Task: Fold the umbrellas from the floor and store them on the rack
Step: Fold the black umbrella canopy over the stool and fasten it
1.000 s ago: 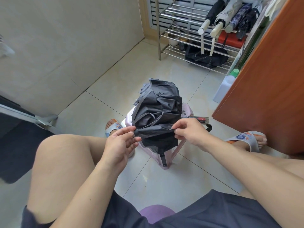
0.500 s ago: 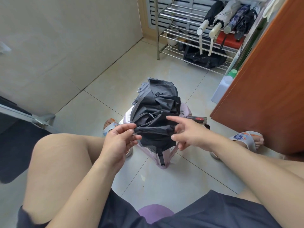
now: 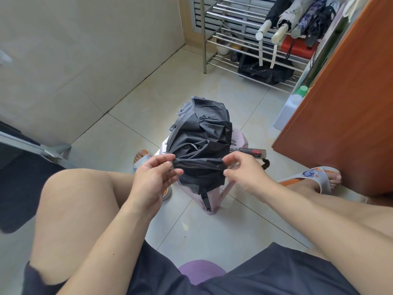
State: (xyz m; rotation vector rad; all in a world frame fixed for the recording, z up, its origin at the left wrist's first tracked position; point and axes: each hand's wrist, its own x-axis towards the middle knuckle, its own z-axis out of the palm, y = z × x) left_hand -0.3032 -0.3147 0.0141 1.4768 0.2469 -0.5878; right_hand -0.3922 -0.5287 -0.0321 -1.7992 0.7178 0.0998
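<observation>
Now both hands, left hand [image 3: 152,177] and right hand [image 3: 244,173], pinch the black umbrella [image 3: 202,143], lengthwise away.

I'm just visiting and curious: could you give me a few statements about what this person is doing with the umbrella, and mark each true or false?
1. Both hands, left and right, pinch the black umbrella. True.
2. The black umbrella rests on a pale pink stool. True.
3. The metal rack holds no umbrellas. False: several folded umbrellas lie on it.
4. The person is barefoot. False: they wear sandals.
</observation>
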